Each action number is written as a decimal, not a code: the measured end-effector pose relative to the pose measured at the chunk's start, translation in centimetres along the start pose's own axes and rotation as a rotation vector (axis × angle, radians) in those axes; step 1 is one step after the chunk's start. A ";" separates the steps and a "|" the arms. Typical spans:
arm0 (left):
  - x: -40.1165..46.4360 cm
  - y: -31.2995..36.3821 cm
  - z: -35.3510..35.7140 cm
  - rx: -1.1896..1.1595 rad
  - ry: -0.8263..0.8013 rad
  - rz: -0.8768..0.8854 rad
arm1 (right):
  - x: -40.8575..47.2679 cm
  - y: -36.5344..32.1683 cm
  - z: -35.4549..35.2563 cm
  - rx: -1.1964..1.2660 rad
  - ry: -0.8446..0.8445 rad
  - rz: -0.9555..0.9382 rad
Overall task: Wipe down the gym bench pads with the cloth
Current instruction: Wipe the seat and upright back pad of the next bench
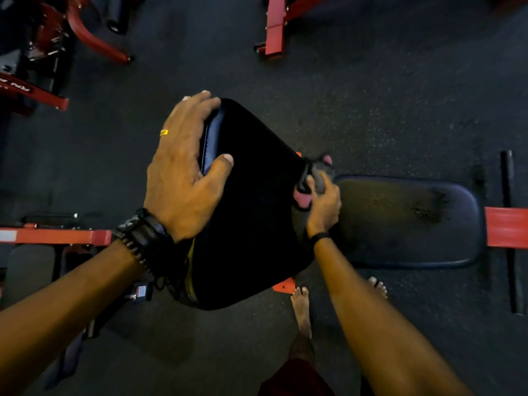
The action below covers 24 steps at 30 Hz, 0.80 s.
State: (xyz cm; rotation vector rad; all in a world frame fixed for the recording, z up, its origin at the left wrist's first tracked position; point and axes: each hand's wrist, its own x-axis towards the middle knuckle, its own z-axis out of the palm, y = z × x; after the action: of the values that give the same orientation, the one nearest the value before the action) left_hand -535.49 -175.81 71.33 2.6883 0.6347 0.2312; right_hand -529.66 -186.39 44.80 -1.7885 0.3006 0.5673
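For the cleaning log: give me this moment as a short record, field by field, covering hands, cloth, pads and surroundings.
left hand: left hand grips the top edge of the raised back pad, fingers and thumb curled round it
right hand: right hand holds the cloth at the join between the two pads
cloth: pink and dark, bunched
seat pad: seat pad lies flat, dull worn patch on its surface
frame: red bench frame shows past the seat pad
floor: dark rubber floor, other red equipment around
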 end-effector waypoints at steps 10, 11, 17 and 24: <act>-0.1 0.4 0.0 0.018 -0.014 -0.010 | -6.6 -5.1 -0.4 0.150 0.060 -0.250; -0.1 0.4 0.0 0.019 -0.013 -0.013 | -3.9 -4.8 0.2 0.114 0.079 -0.234; 0.0 0.6 -0.2 0.009 -0.007 -0.009 | 0.9 7.2 -1.3 -0.018 -0.066 0.179; 0.0 0.5 -0.1 0.001 -0.014 -0.002 | -8.4 1.4 -1.5 0.161 0.033 -0.105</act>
State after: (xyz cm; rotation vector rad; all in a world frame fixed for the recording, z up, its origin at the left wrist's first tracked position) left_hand -535.35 -176.18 71.58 2.6876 0.6339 0.2107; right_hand -537.16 -188.90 48.34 -1.6487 0.2658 0.4281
